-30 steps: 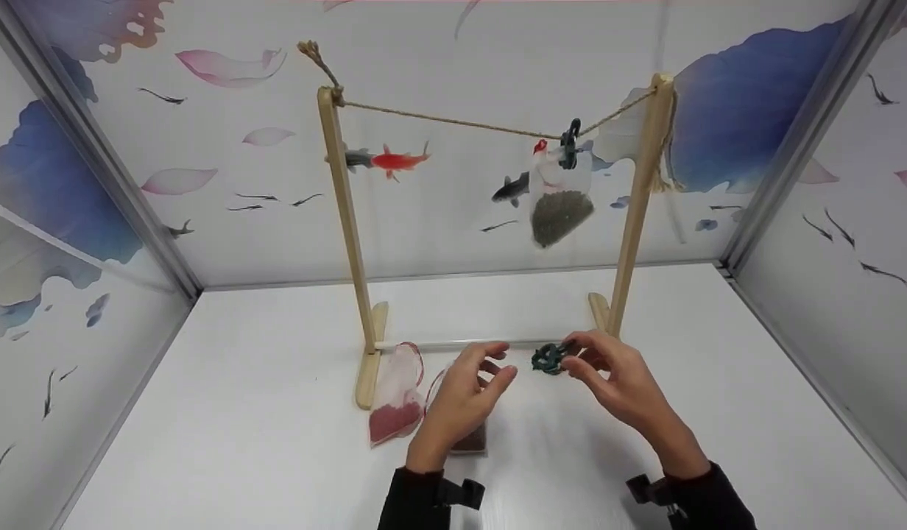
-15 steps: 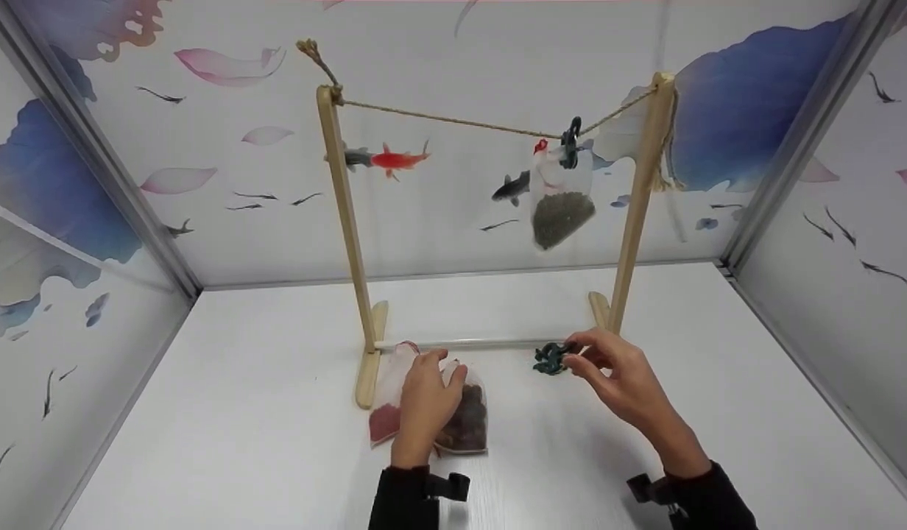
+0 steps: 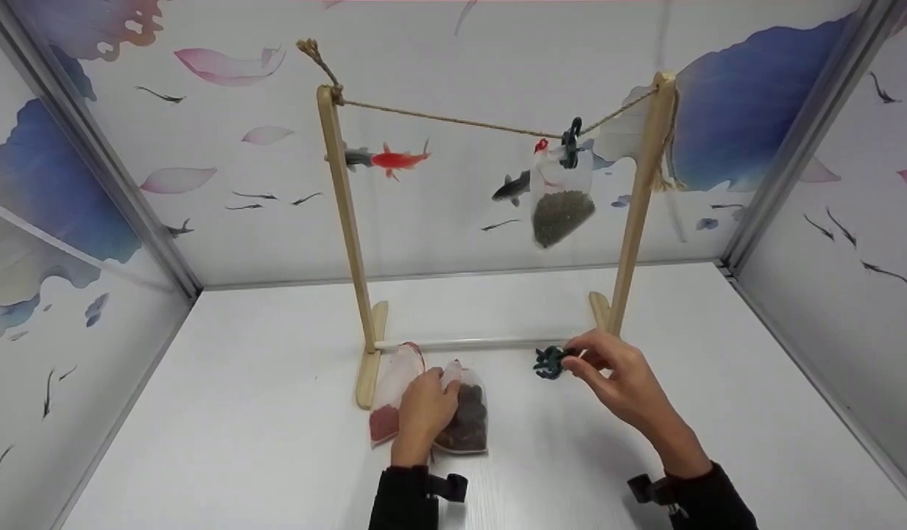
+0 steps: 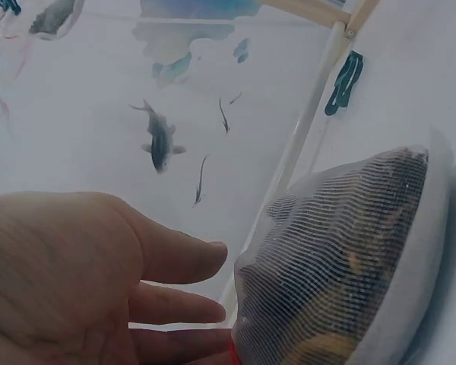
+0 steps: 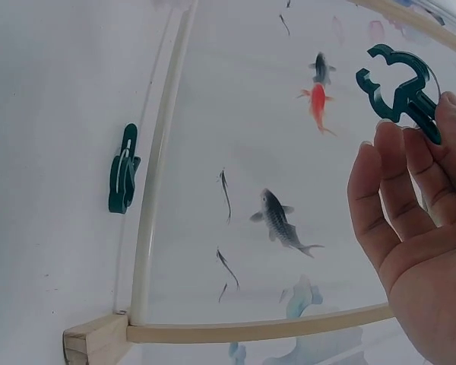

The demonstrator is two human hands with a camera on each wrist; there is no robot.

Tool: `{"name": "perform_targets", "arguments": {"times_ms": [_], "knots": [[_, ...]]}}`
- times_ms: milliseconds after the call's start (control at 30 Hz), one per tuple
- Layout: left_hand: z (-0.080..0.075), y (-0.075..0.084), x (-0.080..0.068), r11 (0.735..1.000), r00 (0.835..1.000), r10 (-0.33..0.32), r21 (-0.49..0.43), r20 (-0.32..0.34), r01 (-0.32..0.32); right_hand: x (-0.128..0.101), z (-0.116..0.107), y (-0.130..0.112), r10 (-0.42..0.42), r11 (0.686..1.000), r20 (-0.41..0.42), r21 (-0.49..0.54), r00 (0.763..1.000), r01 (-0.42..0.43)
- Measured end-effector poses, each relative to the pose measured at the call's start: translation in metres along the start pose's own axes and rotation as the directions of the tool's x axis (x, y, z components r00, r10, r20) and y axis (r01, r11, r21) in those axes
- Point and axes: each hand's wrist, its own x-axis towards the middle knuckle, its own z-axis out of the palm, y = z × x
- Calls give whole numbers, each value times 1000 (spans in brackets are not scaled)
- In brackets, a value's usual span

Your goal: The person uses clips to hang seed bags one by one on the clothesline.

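Note:
My right hand (image 3: 619,375) pinches a dark green plastic clip (image 5: 399,84) by its handle ends, and the clip's jaws are spread apart in the right wrist view. My left hand (image 3: 425,412) is at the upper end of a mesh bag (image 3: 464,419) with dark brown contents. In the left wrist view its thumb and fingers (image 4: 182,255) stand apart beside that bag's neck, where a bit of red cord shows. Partly behind the left hand lies a second mesh bag (image 3: 386,423) with red contents and a red drawstring.
A wooden frame (image 3: 343,199) carries a sagging twine line (image 3: 446,119). From it hangs a mesh bag (image 3: 562,217) of greenish grains, fastened by a dark clip (image 3: 570,143). Another green clip (image 5: 124,171) lies on the table near the white crossbar (image 5: 163,152).
My left hand has moved left and down from beside the clips to the dark bag's top, its fingers drawing in there. My right hand stays in place, with the clip tilting slightly.

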Motion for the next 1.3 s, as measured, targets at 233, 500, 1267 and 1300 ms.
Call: {"name": "perform_targets", "arguments": {"times_ms": [233, 500, 1267, 1300], "knots": [[0, 1, 0, 1000, 998, -24, -5, 52, 25, 0, 1, 1, 4, 1000, -7, -8, 1000, -4], [-2, 3, -1, 1000, 993, -30, -1, 111, 30, 0, -1, 1, 7, 1000, 12, 4, 1000, -7], [5, 6, -2, 1000, 988, -18, 29, 156, 13, 0, -3, 2, 31, 999, 31, -6, 999, -31], [5, 6, -2, 1000, 988, -18, 27, 156, 14, 0, -3, 2, 32, 999, 32, -6, 999, -32]]}}
